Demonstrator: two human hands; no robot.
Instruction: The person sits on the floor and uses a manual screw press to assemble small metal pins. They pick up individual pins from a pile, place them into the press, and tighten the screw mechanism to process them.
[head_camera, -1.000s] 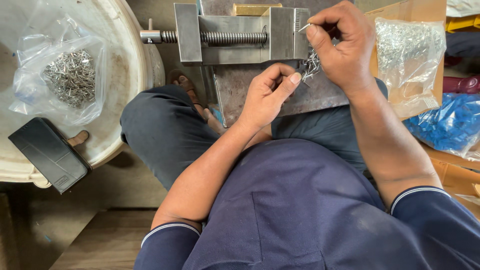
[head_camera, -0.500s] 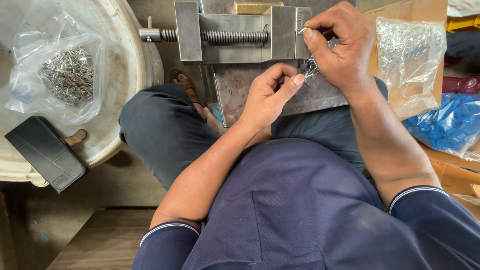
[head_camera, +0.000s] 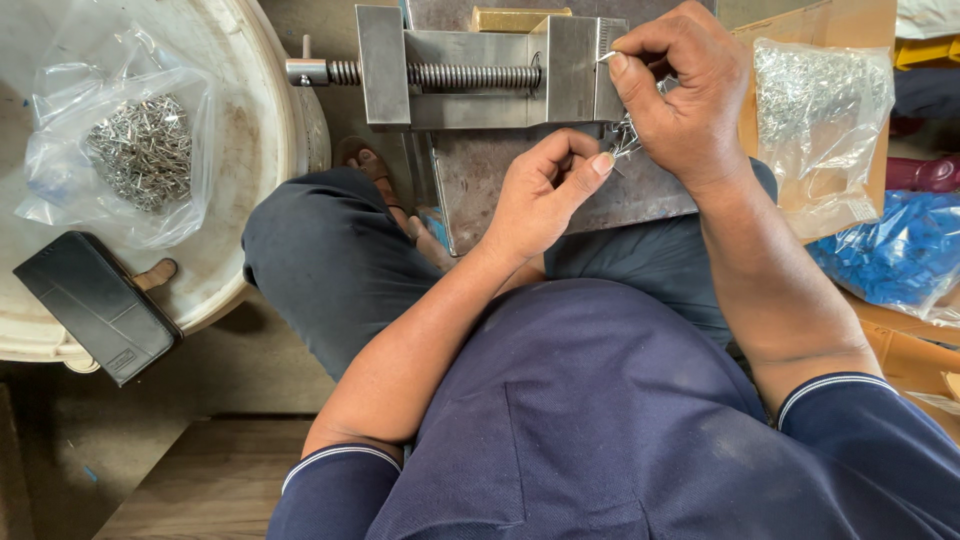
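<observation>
Both hands, left hand (head_camera: 540, 195) and right hand (head_camera: 680, 95), pinch shiny bent wire clips (head_camera: 625, 140) beside the steel vise (head_camera: 490, 75).

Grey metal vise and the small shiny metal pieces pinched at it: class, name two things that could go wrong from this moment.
1. The small shiny metal pieces sit in fingertip grips of the left hand and right hand; they might slip and drop onto the lap.
2. Both hands work right at the grey metal vise, so fingers could be nicked or pinched against its hard edges.
</observation>
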